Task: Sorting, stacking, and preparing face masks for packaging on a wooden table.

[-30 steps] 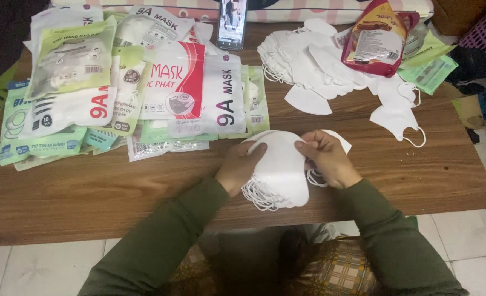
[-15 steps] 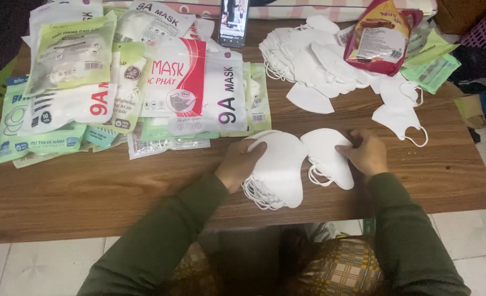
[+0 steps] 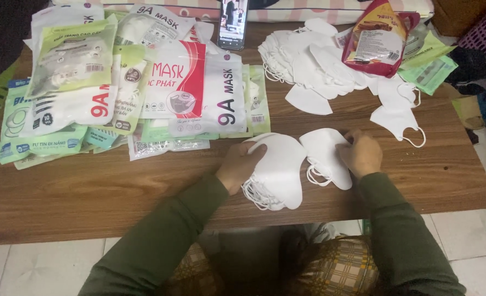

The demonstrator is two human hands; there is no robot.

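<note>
Our left hand (image 3: pixel 240 164) curled on the stack of white masks (image 3: pixel 275 170) at the table's near edge, our right hand (image 3: pixel 361 154) pinching a single white mask (image 3: pixel 325 156) just beside it, fingertip contact partly hidden, loose masks (image 3: pixel 308 66) and packaged masks (image 3: pixel 117 82) beyond, phone (image 3: pixel 233 22) cut off at top.

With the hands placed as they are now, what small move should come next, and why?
Probably the right hand should draw the single white mask clear to the right. That mask lies beside the stack of white masks, its ear loops close to the stack's edge, while the left hand rests on the stack and seems to steady it.
</note>
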